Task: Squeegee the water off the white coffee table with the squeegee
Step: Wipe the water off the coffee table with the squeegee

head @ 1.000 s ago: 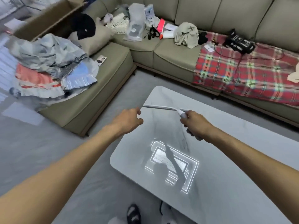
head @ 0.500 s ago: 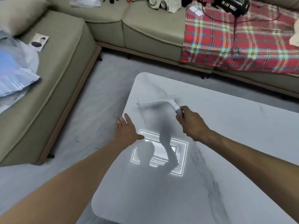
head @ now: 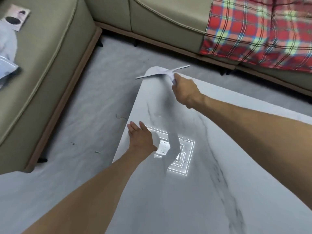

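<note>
White squeegee point(head: 163, 72) was gripped in right hand point(head: 184, 92) at counter point(head: 211, 191) corner; left hand point(head: 141, 138) lay flat, fingers point(head: 133, 128) spread; no legible writing.

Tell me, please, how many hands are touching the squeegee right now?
1. The right hand grips the squeegee handle at the table's far corner; the left hand lies flat on the white coffee table edge, apart from it.

The table point(head: 219, 191) top lies bare across its middle and near right, open to a sweep. The left hand point(head: 141, 138) rests flat on the left edge, blocking that strip. The right hand point(head: 184, 91) holds the squeegee point(head: 162, 73) over the far left corner. The sofa point(head: 50, 65) stands near beyond a strip of floor point(head: 101, 98).
</note>
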Demonstrator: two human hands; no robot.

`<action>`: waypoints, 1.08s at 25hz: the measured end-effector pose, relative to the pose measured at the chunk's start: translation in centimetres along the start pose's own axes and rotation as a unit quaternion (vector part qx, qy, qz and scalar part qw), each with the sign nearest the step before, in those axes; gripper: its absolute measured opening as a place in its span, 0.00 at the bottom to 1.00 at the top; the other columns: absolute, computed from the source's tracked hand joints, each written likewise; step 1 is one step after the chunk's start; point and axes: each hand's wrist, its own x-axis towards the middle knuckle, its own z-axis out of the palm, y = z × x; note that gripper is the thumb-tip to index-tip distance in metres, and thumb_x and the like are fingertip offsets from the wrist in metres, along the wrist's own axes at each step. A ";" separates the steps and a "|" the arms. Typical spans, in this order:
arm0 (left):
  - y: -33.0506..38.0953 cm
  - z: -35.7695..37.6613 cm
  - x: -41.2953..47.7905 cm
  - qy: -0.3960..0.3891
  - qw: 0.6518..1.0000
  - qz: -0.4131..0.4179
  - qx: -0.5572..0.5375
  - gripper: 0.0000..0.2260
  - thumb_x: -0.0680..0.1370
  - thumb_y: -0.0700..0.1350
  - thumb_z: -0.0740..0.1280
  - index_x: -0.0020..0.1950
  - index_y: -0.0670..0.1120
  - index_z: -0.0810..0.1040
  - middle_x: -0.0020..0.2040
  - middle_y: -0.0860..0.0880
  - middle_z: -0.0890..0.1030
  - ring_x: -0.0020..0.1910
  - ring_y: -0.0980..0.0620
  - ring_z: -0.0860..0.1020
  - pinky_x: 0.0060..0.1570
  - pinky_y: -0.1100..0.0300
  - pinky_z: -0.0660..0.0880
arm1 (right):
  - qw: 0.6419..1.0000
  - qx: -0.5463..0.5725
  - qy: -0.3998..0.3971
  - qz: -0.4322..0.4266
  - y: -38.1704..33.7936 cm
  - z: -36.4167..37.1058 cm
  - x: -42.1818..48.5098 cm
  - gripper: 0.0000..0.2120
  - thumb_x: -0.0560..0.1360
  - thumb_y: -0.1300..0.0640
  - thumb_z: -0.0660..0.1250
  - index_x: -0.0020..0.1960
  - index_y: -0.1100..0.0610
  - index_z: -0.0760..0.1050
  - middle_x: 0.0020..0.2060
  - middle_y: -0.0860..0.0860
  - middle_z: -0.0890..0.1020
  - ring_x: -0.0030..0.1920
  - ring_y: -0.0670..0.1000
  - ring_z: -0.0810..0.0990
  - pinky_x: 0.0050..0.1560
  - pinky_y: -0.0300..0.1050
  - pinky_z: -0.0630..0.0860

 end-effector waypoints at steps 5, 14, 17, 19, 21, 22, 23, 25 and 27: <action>0.4 0.4 0.0 0.009 0.999 0.001 0.038 0.54 0.71 0.60 0.71 0.76 0.31 0.39 0.72 0.21 0.44 0.74 0.24 0.45 0.75 0.42 0.52 | 0.997 -0.050 -0.042 -0.032 5.4 0.4 -5.7 0.23 0.79 0.58 0.55 0.74 0.52 0.60 0.59 0.58 0.80 0.54 0.65 0.76 0.46 0.50 0.68; 0.6 1.1 0.5 0.019 0.997 -0.011 0.075 0.55 0.71 0.63 0.70 0.75 0.30 0.40 0.72 0.20 0.48 0.73 0.23 0.50 0.74 0.43 0.56 | 0.995 -0.091 -0.010 0.027 9.8 -4.8 -8.4 0.21 0.80 0.56 0.54 0.73 0.54 0.58 0.50 0.64 0.81 0.44 0.64 0.76 0.45 0.52 0.72; 0.7 1.2 0.6 0.019 0.997 -0.018 0.076 0.55 0.70 0.63 0.70 0.76 0.31 0.40 0.72 0.21 0.48 0.74 0.24 0.50 0.74 0.44 0.57 | 0.990 0.026 -0.018 0.139 9.1 -4.4 -6.1 0.17 0.80 0.57 0.52 0.69 0.54 0.60 0.46 0.65 0.78 0.37 0.61 0.76 0.29 0.48 0.73; 0.7 1.2 0.6 0.018 0.997 -0.017 0.074 0.55 0.70 0.62 0.70 0.76 0.31 0.40 0.72 0.21 0.48 0.74 0.25 0.50 0.74 0.44 0.57 | 0.987 0.039 -0.032 0.155 9.2 -3.0 -7.7 0.15 0.80 0.58 0.52 0.66 0.55 0.61 0.46 0.65 0.78 0.34 0.60 0.74 0.25 0.45 0.70; 0.6 1.2 0.5 0.019 0.997 -0.012 0.071 0.55 0.71 0.62 0.70 0.76 0.31 0.40 0.72 0.21 0.48 0.74 0.25 0.50 0.74 0.44 0.57 | 0.990 0.003 -0.049 0.133 9.4 -1.9 -10.9 0.18 0.80 0.58 0.52 0.70 0.55 0.60 0.47 0.66 0.79 0.35 0.61 0.74 0.29 0.49 0.70; 0.6 1.2 0.4 0.022 0.997 -0.010 0.072 0.54 0.71 0.62 0.70 0.76 0.31 0.40 0.72 0.21 0.48 0.74 0.25 0.50 0.74 0.44 0.57 | 0.990 -0.009 -0.062 0.126 9.5 -1.6 -12.8 0.19 0.81 0.57 0.53 0.71 0.54 0.59 0.47 0.65 0.79 0.36 0.62 0.76 0.32 0.50 0.70; 0.6 1.1 0.3 0.025 0.997 -0.009 0.073 0.54 0.71 0.62 0.70 0.76 0.31 0.41 0.72 0.21 0.48 0.74 0.25 0.50 0.74 0.45 0.57 | 0.988 -0.018 -0.085 0.126 9.5 -1.5 -14.7 0.21 0.81 0.56 0.53 0.73 0.52 0.58 0.46 0.65 0.79 0.38 0.63 0.77 0.33 0.50 0.71; 0.6 1.0 0.1 0.025 0.997 -0.008 0.073 0.54 0.71 0.62 0.69 0.76 0.32 0.40 0.73 0.22 0.48 0.74 0.25 0.50 0.74 0.45 0.56 | 0.980 -0.030 -0.140 0.136 9.2 -1.8 -17.5 0.22 0.81 0.54 0.54 0.74 0.50 0.57 0.46 0.62 0.80 0.40 0.63 0.79 0.33 0.49 0.70; 0.7 0.9 0.0 0.023 0.997 -0.009 0.068 0.53 0.72 0.62 0.70 0.76 0.32 0.40 0.73 0.22 0.48 0.74 0.26 0.49 0.75 0.45 0.55 | 0.981 -0.007 -0.140 0.131 8.2 -3.0 -17.1 0.17 0.81 0.54 0.54 0.69 0.50 0.62 0.44 0.62 0.79 0.33 0.59 0.76 0.28 0.46 0.69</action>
